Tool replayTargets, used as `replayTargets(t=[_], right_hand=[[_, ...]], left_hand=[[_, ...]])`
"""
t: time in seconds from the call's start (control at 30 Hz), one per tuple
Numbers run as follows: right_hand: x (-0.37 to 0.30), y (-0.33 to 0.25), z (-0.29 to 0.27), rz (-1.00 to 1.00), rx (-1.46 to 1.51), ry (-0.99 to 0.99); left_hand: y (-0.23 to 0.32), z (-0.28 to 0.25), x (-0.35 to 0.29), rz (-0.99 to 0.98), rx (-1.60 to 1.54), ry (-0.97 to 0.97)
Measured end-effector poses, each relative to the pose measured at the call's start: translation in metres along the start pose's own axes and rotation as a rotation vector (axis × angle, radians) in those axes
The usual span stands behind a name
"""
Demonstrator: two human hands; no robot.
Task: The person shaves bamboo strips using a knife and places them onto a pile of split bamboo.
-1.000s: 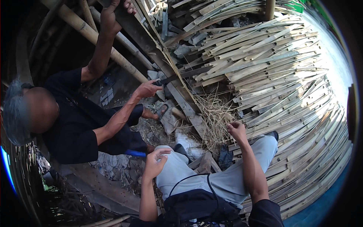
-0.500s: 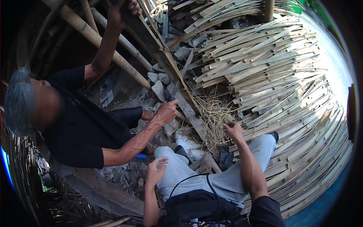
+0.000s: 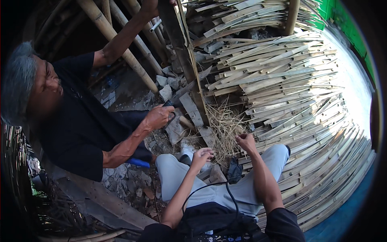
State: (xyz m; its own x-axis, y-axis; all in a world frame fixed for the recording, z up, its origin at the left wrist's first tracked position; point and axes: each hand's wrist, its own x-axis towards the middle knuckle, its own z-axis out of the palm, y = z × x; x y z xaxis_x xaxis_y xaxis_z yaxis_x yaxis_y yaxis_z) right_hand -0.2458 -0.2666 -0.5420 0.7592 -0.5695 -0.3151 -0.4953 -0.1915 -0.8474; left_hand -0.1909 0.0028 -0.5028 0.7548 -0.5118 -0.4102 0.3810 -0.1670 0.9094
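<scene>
The wearer crouches with both knees up, grey trousers filling the lower middle, and the left hand [image 3: 202, 155] hangs loose over the left knee, fingers curled and holding nothing that I can see. The right hand [image 3: 246, 142] is closed in a loose fist at the lower edge of the straw [image 3: 225, 127], which lies in a tuft at about 12 o'clock from that hand; whether it pinches any strands I cannot tell, since the knuckles cover the fingertips. At 10 o'clock a co-worker in a black shirt grips a blade [image 3: 186, 88] by its handle with one hand [image 3: 158, 117], the edge laid against the upright plank [image 3: 183, 48], while the other arm reaches up to steady that plank near its top, seemingly so it holds firm under the cut. Split bamboo slats [image 3: 282, 80] fan out from 1 to 4 o'clock, stacked roughly parallel. The co-worker's upper hand is cut off by the frame's top, the rubble below the blade is in shadow, and the far left is too dark to read.
</scene>
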Motion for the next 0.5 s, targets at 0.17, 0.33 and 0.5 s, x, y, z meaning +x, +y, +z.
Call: replayTargets(t=[0.17, 0.33, 0.5], right_hand=[[-0.022, -0.024, 0.005, 0.005, -0.039, -0.061], [-0.024, -0.023, 0.001, -0.051, -0.133, -0.018], [-0.020, -0.022, 0.004, -0.042, -0.171, -0.033]], left_hand=[[-0.030, 0.003, -0.002, -0.088, -0.125, 0.062], [-0.043, -0.003, -0.004, -0.205, -0.125, 0.105], [-0.051, -0.009, -0.003, -0.242, -0.099, 0.114]])
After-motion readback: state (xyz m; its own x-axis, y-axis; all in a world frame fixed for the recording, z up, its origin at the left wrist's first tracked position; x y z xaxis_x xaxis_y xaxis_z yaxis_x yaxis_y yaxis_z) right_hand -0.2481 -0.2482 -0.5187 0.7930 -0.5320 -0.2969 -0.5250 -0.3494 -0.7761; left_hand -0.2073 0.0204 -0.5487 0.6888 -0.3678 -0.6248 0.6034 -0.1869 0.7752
